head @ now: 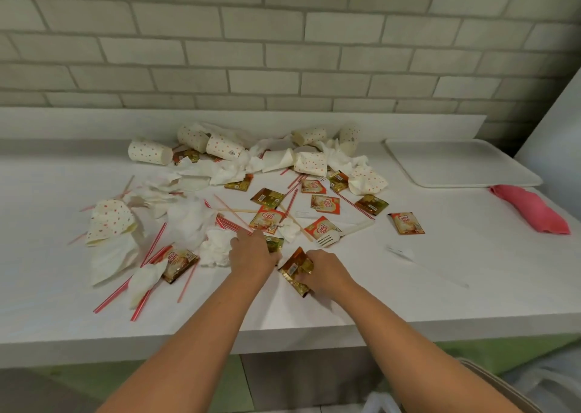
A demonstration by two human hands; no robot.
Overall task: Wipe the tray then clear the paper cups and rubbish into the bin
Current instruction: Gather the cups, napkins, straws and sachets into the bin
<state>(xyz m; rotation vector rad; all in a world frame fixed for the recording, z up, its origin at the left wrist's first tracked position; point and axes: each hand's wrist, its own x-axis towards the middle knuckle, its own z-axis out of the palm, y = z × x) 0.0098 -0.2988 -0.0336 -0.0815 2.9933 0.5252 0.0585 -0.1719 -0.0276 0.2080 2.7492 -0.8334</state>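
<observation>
My right hand (323,274) grips a bunch of gold and brown sachets (295,269) near the counter's front. My left hand (251,250) reaches just left of it, fingers curled over a sachet (274,243) and red straws (232,224). Dotted paper cups (150,152) lie tipped and crushed across the back and left of the counter, mixed with crumpled white napkins (217,247), more creamer sachets (325,204) and a white plastic fork (339,236). The white tray (459,164) sits bare at the back right.
A rolled pink cloth (531,210) lies right of the mess, in front of the tray. A clear plastic stirrer (424,265) rests near the front right. A bin with a clear liner (534,387) stands below the counter's right end. Brick wall behind.
</observation>
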